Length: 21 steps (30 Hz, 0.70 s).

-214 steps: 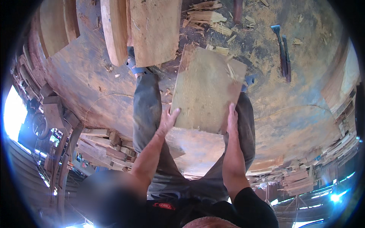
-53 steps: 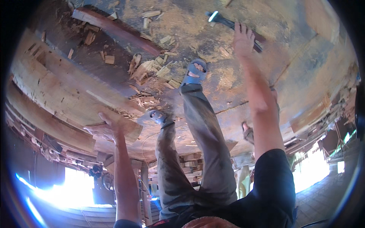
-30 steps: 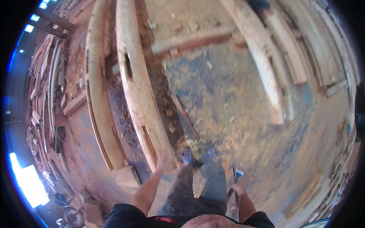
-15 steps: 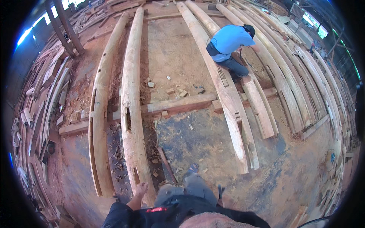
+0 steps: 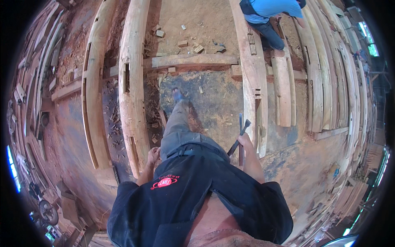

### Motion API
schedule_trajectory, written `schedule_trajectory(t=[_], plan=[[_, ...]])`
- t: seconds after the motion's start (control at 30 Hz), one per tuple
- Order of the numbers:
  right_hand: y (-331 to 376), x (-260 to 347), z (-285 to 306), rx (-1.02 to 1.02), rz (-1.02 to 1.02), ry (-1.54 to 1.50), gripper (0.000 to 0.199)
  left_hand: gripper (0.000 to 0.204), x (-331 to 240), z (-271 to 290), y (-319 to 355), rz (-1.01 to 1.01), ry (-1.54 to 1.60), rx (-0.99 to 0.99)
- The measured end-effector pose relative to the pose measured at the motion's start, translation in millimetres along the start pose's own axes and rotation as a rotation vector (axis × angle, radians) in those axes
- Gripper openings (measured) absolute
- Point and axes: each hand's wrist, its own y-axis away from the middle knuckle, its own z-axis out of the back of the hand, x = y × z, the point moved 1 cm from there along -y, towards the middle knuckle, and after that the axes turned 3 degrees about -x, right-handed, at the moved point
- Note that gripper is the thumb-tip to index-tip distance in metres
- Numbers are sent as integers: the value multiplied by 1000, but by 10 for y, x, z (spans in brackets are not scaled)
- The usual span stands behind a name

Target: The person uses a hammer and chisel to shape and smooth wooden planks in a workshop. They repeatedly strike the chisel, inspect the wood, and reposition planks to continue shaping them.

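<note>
My right hand [image 5: 246, 142] is closed around two long tools held together. One is a dark chisel [image 5: 245, 126] with a flared blade end; the other, a narrow upright metal bar, looks like a second chisel [image 5: 240, 119]. Low at my left side hangs my left hand [image 5: 154, 155], its fingers loosely curled and nothing visible in it. Beside that hand lies a long peeled log [image 5: 133, 103] with rectangular mortises cut into it. To my right, past the chisels, is another mortised log [image 5: 249, 82].
One more notched log [image 5: 94, 90] lies at the left. A crosswise timber [image 5: 193, 61] runs under the logs ahead, with wood chips and offcuts [image 5: 198, 49] around. A co-worker in a blue shirt [image 5: 273, 7] bends over the logs at far right. Stacked timber [image 5: 358, 94] lines the right side.
My view has tipped downward and the logs have shifted up in it. One foot has stepped forward. My right hand with the chisels has come into full sight; my left hand has dropped back from the log.
</note>
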Motion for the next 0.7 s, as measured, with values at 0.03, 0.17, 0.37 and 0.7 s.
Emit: schedule_trajectory(t=[0.03,0.17,0.37,0.7], plan=[[-132,90,-47,2,24,61,14,41,-65,-30,-69,86,20,2],[-719,502,-226,19,67,192,16,39,-720,48,-553,58,-56,-56],[-851,1504,-95,191,-81,272,16,36,-2571,553,-1634,226,280,-47],[-2404,3091,51,109,-111,-194,16,29,-5313,1132,-2734,-322,458,-224]])
